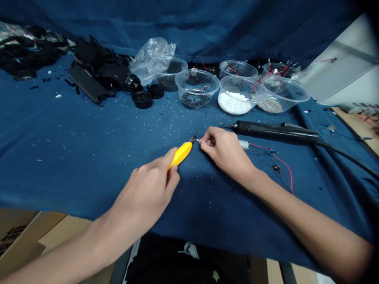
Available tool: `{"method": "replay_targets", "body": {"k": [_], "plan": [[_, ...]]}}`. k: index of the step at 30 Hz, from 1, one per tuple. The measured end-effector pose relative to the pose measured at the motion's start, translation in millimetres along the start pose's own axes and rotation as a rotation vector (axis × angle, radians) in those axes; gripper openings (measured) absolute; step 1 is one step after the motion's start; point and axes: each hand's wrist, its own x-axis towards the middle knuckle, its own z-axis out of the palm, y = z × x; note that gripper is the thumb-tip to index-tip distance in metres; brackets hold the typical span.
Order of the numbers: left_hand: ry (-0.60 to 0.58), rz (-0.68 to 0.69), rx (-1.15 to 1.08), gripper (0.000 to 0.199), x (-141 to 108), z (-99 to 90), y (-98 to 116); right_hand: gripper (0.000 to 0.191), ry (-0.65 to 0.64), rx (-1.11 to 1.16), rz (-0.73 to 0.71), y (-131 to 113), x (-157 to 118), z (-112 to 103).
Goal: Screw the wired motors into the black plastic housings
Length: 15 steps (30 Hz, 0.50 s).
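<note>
While the left hand (145, 193) grips a yellow utility knife (181, 154), fingers (166, 157) wrapped around its handle, the right hand (223, 152) pinches a tiny pale wire tip (197, 140), fingertips (204, 139) together, just beside the blade (193, 139). A soldering iron (275, 132) lies near the right hand on blue cloth (89, 130), and clear plastic bowls (197, 71) of granules stand beyond.
</note>
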Motion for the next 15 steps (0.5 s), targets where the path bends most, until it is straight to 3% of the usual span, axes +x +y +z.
{"method": "replay_targets", "body": {"k": [9, 15], "plan": [[-0.051, -0.002, -0.057, 0.048, 3.0, -5.5, -1.5, 0.009, -0.013, -0.005, -0.029, 0.0, -0.2, -1.8], [-0.083, 0.067, -0.006, 0.049, 10.8, -9.6, -3.1, 0.01, -0.005, -0.013, -0.088, 2.9, 0.2, -0.7]]}}
